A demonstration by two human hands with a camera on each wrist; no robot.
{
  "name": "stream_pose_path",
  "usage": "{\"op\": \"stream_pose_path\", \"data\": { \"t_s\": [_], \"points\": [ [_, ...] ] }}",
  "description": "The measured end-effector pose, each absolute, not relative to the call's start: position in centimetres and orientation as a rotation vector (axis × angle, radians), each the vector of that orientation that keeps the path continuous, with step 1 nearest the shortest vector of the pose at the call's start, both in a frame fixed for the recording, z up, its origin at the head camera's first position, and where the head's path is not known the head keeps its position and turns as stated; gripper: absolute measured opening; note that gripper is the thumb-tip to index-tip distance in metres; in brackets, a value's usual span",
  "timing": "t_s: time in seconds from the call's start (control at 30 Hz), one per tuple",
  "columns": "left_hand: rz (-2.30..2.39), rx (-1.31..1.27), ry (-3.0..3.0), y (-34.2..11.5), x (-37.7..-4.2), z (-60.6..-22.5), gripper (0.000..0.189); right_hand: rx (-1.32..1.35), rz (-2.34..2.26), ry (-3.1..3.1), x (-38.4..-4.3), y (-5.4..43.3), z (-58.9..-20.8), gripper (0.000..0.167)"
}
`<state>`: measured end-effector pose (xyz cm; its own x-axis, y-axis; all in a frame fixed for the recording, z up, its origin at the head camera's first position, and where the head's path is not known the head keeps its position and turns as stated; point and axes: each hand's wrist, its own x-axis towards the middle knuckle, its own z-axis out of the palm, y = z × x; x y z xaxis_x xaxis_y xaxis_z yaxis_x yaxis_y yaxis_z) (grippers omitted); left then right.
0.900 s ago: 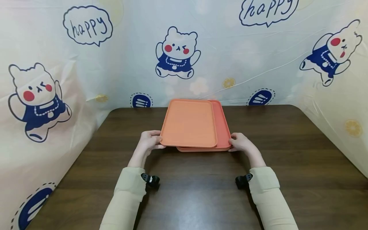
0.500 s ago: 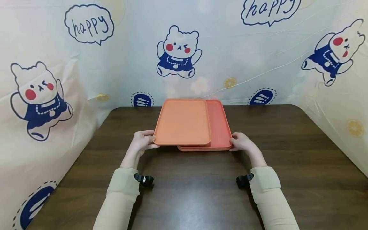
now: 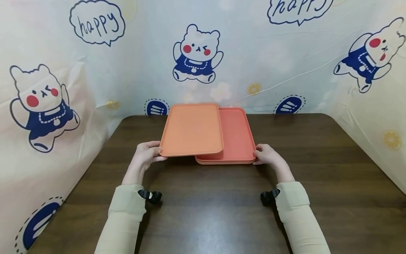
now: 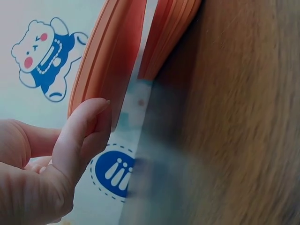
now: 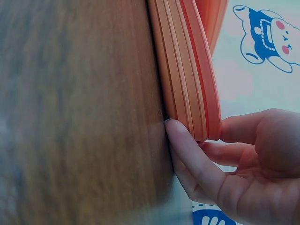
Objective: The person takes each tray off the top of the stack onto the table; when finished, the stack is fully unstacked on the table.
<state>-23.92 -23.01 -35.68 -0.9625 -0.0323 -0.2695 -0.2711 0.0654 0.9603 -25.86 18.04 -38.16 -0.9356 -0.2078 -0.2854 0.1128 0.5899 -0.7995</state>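
My left hand (image 3: 144, 154) pinches the near left corner of a light orange tray (image 3: 191, 130). In the left wrist view this tray (image 4: 124, 51) stands off from the trays below, with a gap between them. It overlaps the left part of a stack of trays whose top one is a coral-red tray (image 3: 238, 135). Orange trays (image 5: 185, 89) lie under the coral one, edges together in the right wrist view. My right hand (image 3: 269, 155) grips the near right corner of this stack, thumb and fingers on its edges.
The stack lies on a dark brown wooden table (image 3: 203, 208), towards its far edge. Behind it hangs a pale cloth (image 3: 247, 46) printed with cartoon bears. A small black camera (image 3: 153, 197) sits on the left wrist, another black camera (image 3: 269, 198) on the right.
My left hand has moved left and slightly up with the light orange tray, and more of the coral-red tray shows. The right hand has stayed at the stack's corner.
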Motion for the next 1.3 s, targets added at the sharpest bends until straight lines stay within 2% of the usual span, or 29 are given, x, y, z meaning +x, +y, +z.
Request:
{"op": "stream_pose_path", "data": {
  "t_s": [0.8, 1.3],
  "points": [
    [2.057, -0.233, 2.157, -28.0, -22.6, -34.9, 0.057, -0.082, -1.309, 2.479, -25.9, 18.0, -37.6, 0.031],
    [2.047, -0.260, 2.162, -30.4, -22.2, -35.7, 0.060, -0.094, -1.342, 2.459, -25.9, 18.2, -38.2, 0.032]
  ]
}}
